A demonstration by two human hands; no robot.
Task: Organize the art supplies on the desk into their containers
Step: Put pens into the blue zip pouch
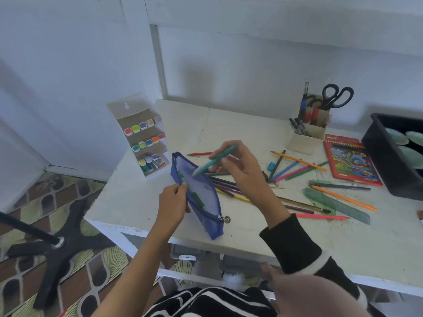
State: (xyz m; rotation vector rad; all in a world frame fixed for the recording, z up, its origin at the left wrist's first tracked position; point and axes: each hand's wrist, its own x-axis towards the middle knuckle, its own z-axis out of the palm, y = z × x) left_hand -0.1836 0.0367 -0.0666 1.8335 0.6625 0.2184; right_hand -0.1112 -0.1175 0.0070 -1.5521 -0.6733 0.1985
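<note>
A blue mesh pencil pouch (pixel 201 200) stands on its edge on the white desk (pixel 137 202), its zipper open along the top. My left hand (pixel 172 204) pinches the pouch's near rim. My right hand (pixel 238 168) grips a teal pen (pixel 214 160), tilted with its tip down at the pouch's opening. A green item shows inside through the mesh. Several coloured pencils (pixel 295 167) lie scattered right of the pouch, some under my right wrist.
A marker rack (pixel 143 138) stands at the desk's back left. A beige holder (pixel 309 131) with scissors (pixel 336 96) sits at the back. A red pencil box (pixel 350 160), green ruler (pixel 336 205) and black bin (pixel 389 156) lie right. A black stand base (pixel 55 243) is on the floor.
</note>
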